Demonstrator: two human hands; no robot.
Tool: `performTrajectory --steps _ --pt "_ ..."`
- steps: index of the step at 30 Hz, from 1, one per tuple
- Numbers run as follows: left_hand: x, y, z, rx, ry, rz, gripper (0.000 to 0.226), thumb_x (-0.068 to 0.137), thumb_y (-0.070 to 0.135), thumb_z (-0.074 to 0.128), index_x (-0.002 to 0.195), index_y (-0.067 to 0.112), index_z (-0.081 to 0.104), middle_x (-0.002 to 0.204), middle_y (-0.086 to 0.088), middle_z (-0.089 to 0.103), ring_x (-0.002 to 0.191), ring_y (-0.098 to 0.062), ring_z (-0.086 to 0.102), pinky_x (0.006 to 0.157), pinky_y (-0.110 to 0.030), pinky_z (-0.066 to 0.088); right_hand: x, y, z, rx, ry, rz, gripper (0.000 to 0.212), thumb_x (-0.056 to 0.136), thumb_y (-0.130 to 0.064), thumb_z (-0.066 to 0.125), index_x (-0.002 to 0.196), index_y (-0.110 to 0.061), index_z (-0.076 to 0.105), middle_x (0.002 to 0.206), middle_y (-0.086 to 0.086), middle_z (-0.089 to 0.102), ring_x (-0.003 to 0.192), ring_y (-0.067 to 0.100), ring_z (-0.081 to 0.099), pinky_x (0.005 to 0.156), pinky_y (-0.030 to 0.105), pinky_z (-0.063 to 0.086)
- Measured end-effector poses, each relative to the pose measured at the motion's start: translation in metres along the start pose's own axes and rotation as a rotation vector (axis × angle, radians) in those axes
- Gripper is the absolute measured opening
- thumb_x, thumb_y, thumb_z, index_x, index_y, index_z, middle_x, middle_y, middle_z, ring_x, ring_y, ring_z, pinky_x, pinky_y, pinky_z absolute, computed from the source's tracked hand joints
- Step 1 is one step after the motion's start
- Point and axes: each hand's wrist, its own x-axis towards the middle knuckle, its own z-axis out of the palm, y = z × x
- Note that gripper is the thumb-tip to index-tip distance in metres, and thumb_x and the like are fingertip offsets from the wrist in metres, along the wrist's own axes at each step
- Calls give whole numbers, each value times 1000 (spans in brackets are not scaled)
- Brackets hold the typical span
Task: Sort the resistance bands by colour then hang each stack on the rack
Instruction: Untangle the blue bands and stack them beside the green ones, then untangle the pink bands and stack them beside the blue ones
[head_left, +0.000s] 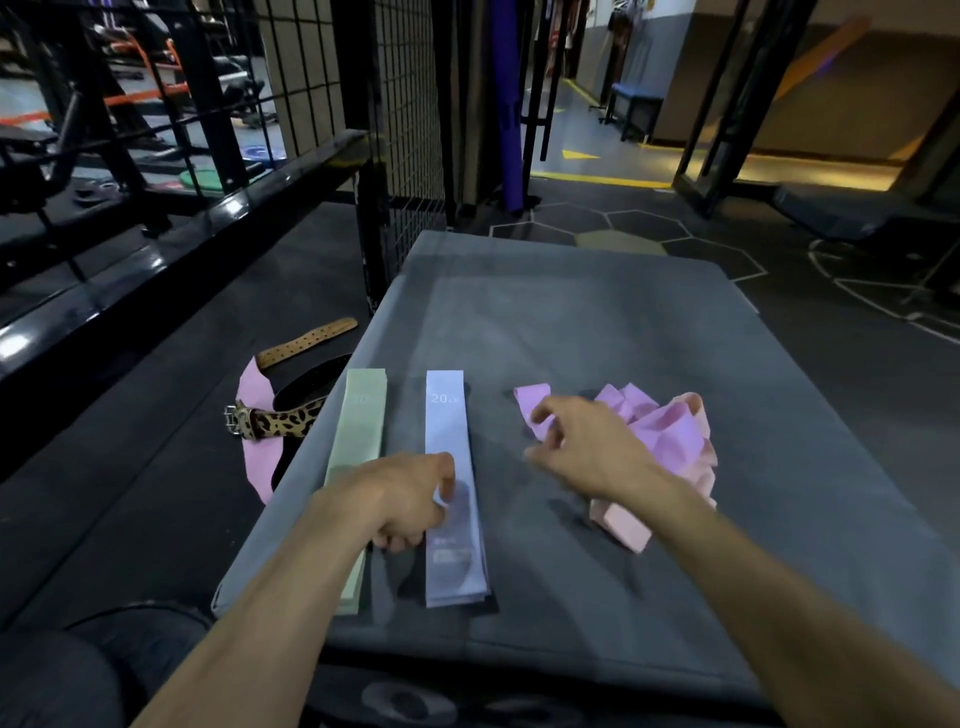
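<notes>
On a grey mat (597, 322) lie a flat stack of pale green bands (361, 431) and, to its right, a flat stack of pale blue bands (447, 426) marked 20. My left hand (400, 499) rests on the blue stack's left edge, thumb pressing on it, fingers curled between the two stacks. A loose heap of purple bands (660, 426) and pink bands (623, 525) lies at the right. My right hand (576, 441) hovers over the heap's left end, fingers partly curled around a purple band (530, 397).
Left of the mat on the dark floor lie a leopard-print belt (280, 421), a tan leather strap (306, 343) and a pink band (257, 457). A black wire-mesh rack (410, 114) stands behind the mat's far left corner. A black metal frame (130, 260) runs along the left.
</notes>
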Motion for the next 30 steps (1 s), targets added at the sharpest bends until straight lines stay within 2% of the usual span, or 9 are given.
performTrajectory --steps 2,5,8,10,13,16,23,27,30 --pt "-1 7 -5 77 87 32 11 99 32 55 109 31 50 85 0 60 65 -18 58 59 -27 46 -1 29 -21 -224 105 8 57 77 -48 70 129 -33 54 121 -3 60 113 27 56 95 41 46" --pt "5 27 -4 134 173 105 6 97 37 56 99 35 51 93 3 56 82 -20 58 67 -29 41 -5 71 -29 -359 -1 107 74 61 -70 66 128 -45 47 121 -7 49 123 37 45 92 48 44" --pt "14 49 1 147 174 147 7 95 39 57 100 34 57 98 6 57 91 -20 57 72 -30 42 -10 94 -18 -378 -132 125 68 75 -62 68 136 -39 48 130 1 51 130 38 45 97 51 45" --pt "22 64 4 156 174 170 10 95 38 56 102 33 59 100 7 58 93 -20 56 76 -30 44 -11 98 -18 -380 9 43 48 80 -59 65 121 -34 59 116 1 63 113 32 60 90 40 47" --pt "35 82 7 164 231 208 6 94 35 58 99 32 60 101 7 60 99 -21 59 86 -32 50 -16 105 -27 -203 170 -3 23 85 -49 65 92 -27 62 95 3 69 91 34 64 70 32 42" --pt "48 96 9 128 334 219 21 91 35 61 110 28 56 113 2 64 107 -26 61 89 -37 51 -27 115 -44 -29 286 55 33 81 -39 70 67 -22 46 68 -2 57 73 35 56 59 33 39" --pt "75 120 23 211 393 215 58 91 34 62 144 36 38 142 -1 42 127 -32 45 97 -42 46 -52 131 -84 400 568 47 24 89 -40 70 81 -17 66 69 -3 67 64 11 61 54 23 44" --pt "89 131 37 249 442 221 41 93 27 59 131 43 55 128 -1 51 119 -31 49 91 -39 47 -56 148 -84 451 642 84 35 92 -43 67 73 -15 59 63 -2 64 56 11 58 53 26 44" --pt "97 136 39 225 542 219 30 91 22 59 116 36 67 121 -2 59 111 -31 57 82 -35 48 -59 153 -88 478 717 68 20 93 -31 65 75 -23 61 65 -7 65 59 8 59 53 22 46"
